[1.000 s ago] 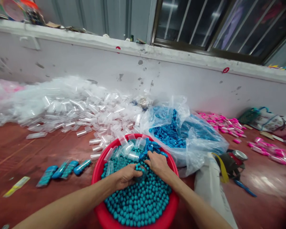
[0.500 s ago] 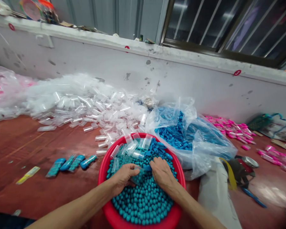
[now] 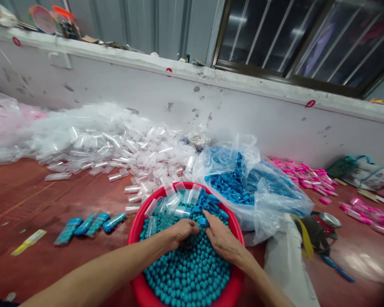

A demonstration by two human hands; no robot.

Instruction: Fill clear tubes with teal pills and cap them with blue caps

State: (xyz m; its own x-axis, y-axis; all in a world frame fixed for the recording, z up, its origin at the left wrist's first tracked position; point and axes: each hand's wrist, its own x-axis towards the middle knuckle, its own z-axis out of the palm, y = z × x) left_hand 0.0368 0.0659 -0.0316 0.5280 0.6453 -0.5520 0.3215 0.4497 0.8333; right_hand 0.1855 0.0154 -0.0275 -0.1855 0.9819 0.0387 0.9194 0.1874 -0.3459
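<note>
A red basin (image 3: 135,238) holds many teal beads (image 3: 192,277), with clear plastic tubes (image 3: 173,202) and blue caps (image 3: 208,200) lying on the beads at its far side. Over the middle of the basin, my left hand (image 3: 183,233) has its fingers curled together; what they hold, if anything, is hidden. My right hand (image 3: 220,234) is just to its right, fingers closed on a blue cap (image 3: 204,222) close to the left fingertips.
Behind the basin are a heap of clear tubes (image 3: 115,140) and a plastic bag of blue caps (image 3: 233,183). Filled tubes (image 3: 97,224) lie at the left. Pink pieces (image 3: 307,177), a white sack (image 3: 286,264) and a jar lid (image 3: 331,219) are at the right.
The clear tube with teal beads seen in my left hand before is now hidden behind its fingers. My left hand has moved slightly right, and the whole view has shifted a little.
</note>
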